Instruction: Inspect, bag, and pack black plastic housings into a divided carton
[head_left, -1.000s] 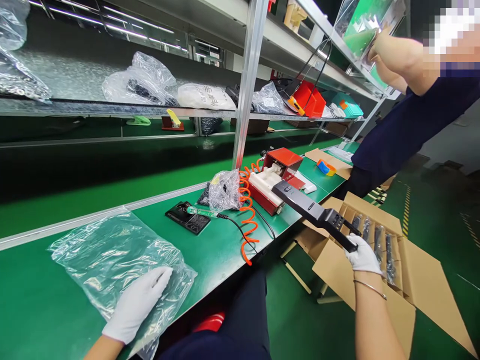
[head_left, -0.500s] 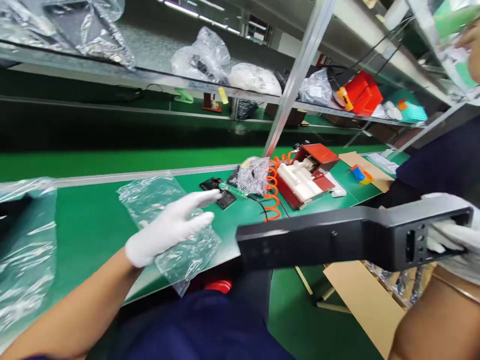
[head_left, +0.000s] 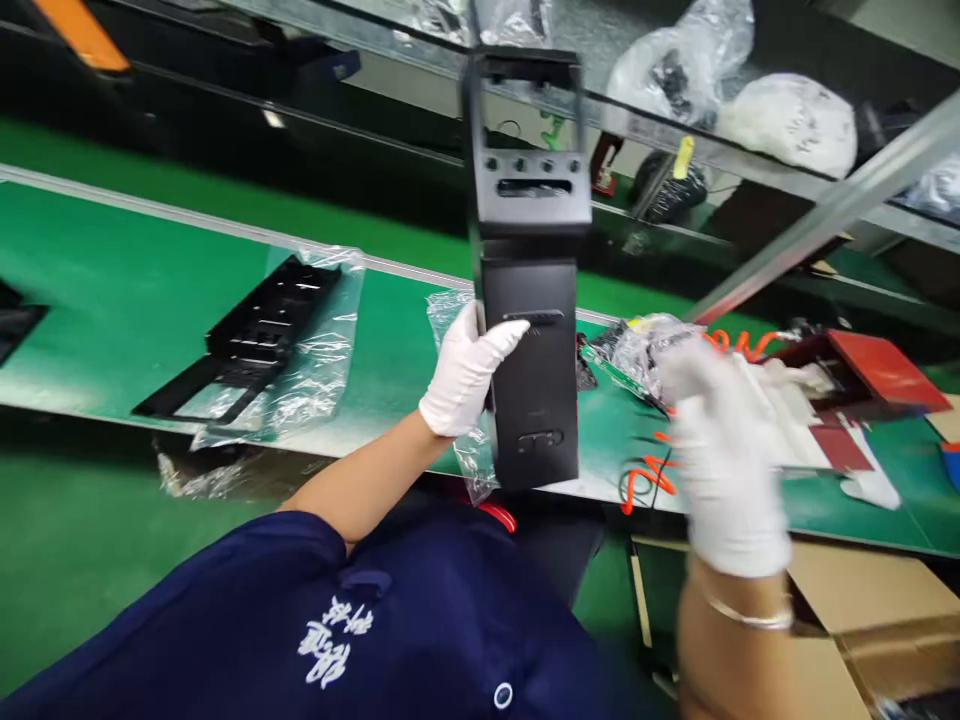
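My left hand [head_left: 466, 372], in a white glove, grips the long black housing [head_left: 534, 400] by its left edge, thumb across the face. The housing stands nearly upright over the bench edge, its open frame end with slot and holes at the top. To the right my gloved right hand [head_left: 724, 475] is raised, apart from the housing; motion blur smears its fingers. A similar black housing [head_left: 262, 325] lies on a clear plastic bag [head_left: 326, 365] at left. Behind my left hand is another clear bag [head_left: 442, 308]. A green-bodied screwdriver [head_left: 619, 372] lies right of the housing.
A red fixture [head_left: 889, 370] stands at the bench's right, with an orange coiled hose [head_left: 646, 482] in front. Bagged parts [head_left: 660, 345] lie nearby. A metal shelf post [head_left: 825, 205] rises behind. A white bag [head_left: 791, 125] rests on the shelf; a cardboard box [head_left: 874, 600] is at lower right.
The black housing has swung from level in my right hand to upright in my left. My right hand has let go and moved left of its former place. The view has turned left.
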